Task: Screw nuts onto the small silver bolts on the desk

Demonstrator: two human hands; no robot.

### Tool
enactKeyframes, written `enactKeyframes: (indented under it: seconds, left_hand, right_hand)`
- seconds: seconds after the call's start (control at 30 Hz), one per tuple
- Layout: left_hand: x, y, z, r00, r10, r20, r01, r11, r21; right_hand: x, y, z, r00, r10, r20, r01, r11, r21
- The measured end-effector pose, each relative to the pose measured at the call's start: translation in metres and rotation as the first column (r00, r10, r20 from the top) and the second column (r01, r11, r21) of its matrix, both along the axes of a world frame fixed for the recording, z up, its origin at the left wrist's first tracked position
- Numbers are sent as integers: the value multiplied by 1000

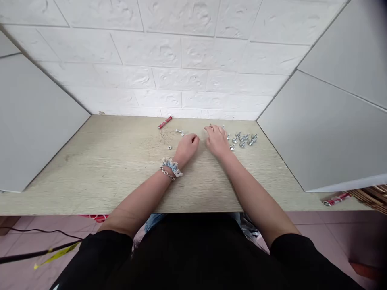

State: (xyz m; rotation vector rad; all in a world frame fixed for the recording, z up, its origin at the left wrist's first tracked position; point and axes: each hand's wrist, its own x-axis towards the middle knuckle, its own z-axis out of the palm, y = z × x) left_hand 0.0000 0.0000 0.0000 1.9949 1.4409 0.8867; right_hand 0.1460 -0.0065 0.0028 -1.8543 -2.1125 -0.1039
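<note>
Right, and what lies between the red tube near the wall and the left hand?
In the head view, small metal bolts lie between the red tube and the left hand.

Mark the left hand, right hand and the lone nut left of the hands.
Left hand (185, 149): head view, on the back of the hand.
Right hand (218, 141): head view, on the back of the hand.
Nut (169, 148): head view, middle of its small body.

Left hand (186, 148), fingers curled, near small bolts (179, 131) and nut (169, 148) on pale tabletop (121, 173); right hand (217, 139) beside cluster of metal fasteners (242, 138). Red tube (165, 122) lies near white brick-patterned wall (163, 50).
</note>
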Motion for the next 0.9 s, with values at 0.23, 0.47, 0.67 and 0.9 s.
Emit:
enactKeyframes:
  seconds: [0.23, 0.47, 0.67, 0.9]
  left_hand:
    - [-15, 11, 1, 985, 170, 40, -173, 981, 86]
    - [-26, 26, -3, 981, 186, 61, -181, 981, -76]
    - [-27, 24, -1, 986, 164, 11, -161, 979, -122]
    - [-26, 25, -4, 988, 105, -114, -112, 992, -50]
  right_hand:
    - [-18, -5, -7, 983, 179, -32, -179, 984, 21]
    - [-42, -12, -13, 947, 322, -10, -322, 944, -65]
    - [-44, -13, -13, 945, 323, -45, -326, 939, -112]
    - [-43, -12, -14, 952, 292, -94, -303, 942, -144]
